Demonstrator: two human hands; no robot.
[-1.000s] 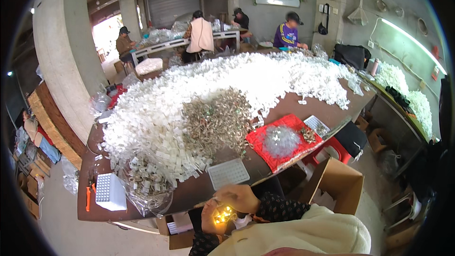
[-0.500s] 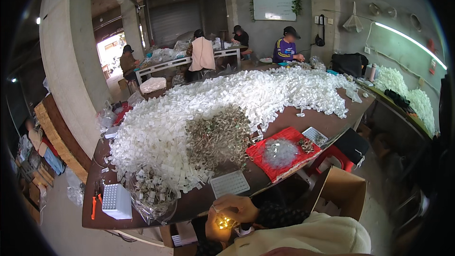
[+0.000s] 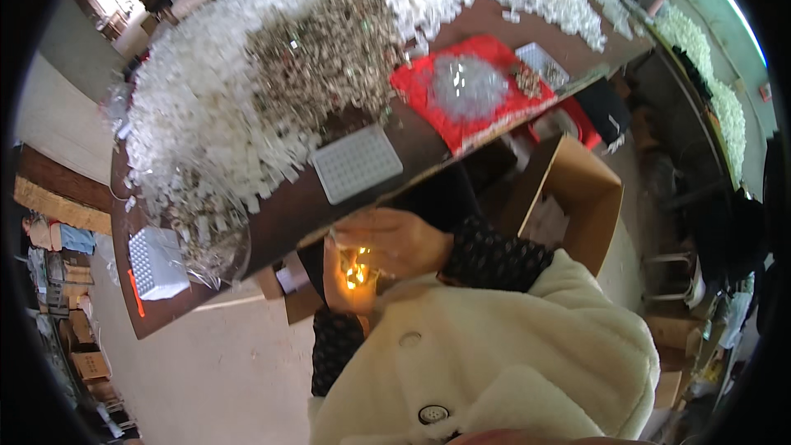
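Close to the table's front edge, my two hands are together around a small bundle of glowing yellow string lights (image 3: 355, 272). The left hand (image 3: 336, 287) is closed about the lights, which show between it and the other palm. Coming in from the right, my right hand (image 3: 405, 243) arches over the bundle with its fingers bent toward the left fingertips. What those right fingers pinch is too small and covered to make out. Just beyond the hands, a pale grid tray (image 3: 358, 164) lies on the brown table (image 3: 284, 218).
A large heap of small white pieces (image 3: 185, 107) and a brownish pile of wire bundles (image 3: 329, 53) cover much of the table. A red cloth (image 3: 428, 107) carries clear plastic. White grid blocks (image 3: 158, 264) and an orange-handled tool (image 3: 136, 292) stand left; an open carton (image 3: 589, 206) sits right.
The view has tipped downward, so the table and my hands appear higher in the picture. Both hands stay together around the lit string lights.
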